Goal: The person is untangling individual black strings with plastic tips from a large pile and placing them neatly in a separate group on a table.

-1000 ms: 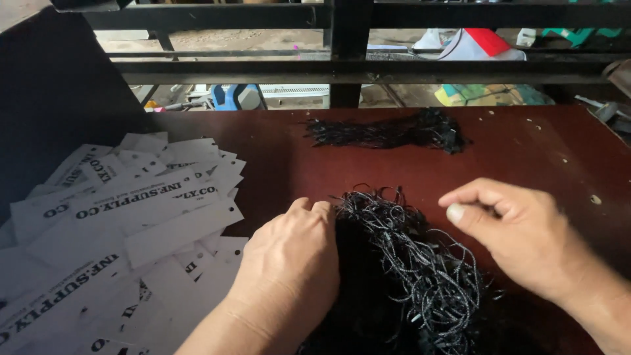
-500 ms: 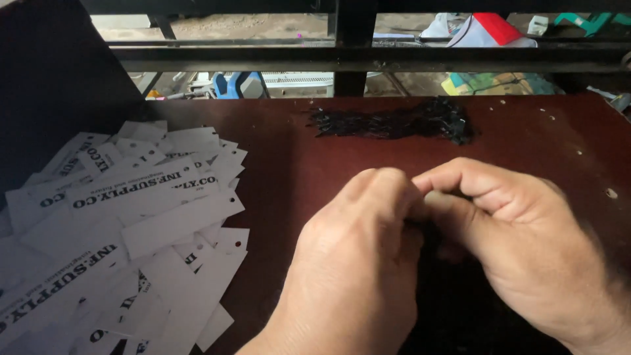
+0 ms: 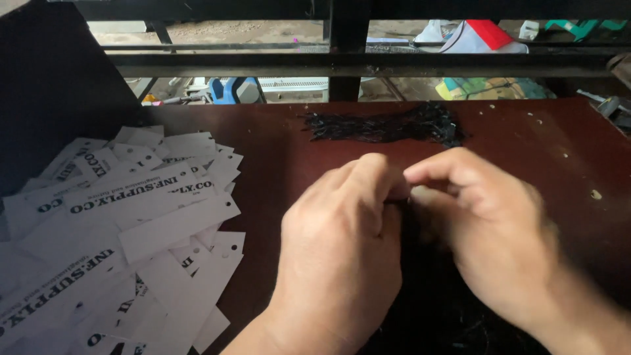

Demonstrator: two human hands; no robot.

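Black cords [image 3: 427, 309] lie in a tangled heap at the near edge of the dark red-brown table [image 3: 559, 151], mostly hidden under the two hands. The left hand [image 3: 342, 256] and the right hand [image 3: 486, 230] meet above the heap, fingertips pressed together at a point between them, as if pinching a strand; what they pinch is too small and blurred to tell. A second ago the hands were apart, the left flat on the heap and the right lifted to its side, with the looped cords plainly showing between them; half a second ago they had already closed together, and now they sit slightly nearer and lower in view, covering more of the heap.

Farther away, near the far middle of the table, a second bundle of black cords [image 3: 388, 125] lies stretched sideways, unchanged in place. To the left, a loose pile of white paper tags [image 3: 131, 223] with black lettering and punched holes spreads across the table as before. Beyond the far edge runs a dark metal railing [image 3: 342, 62].
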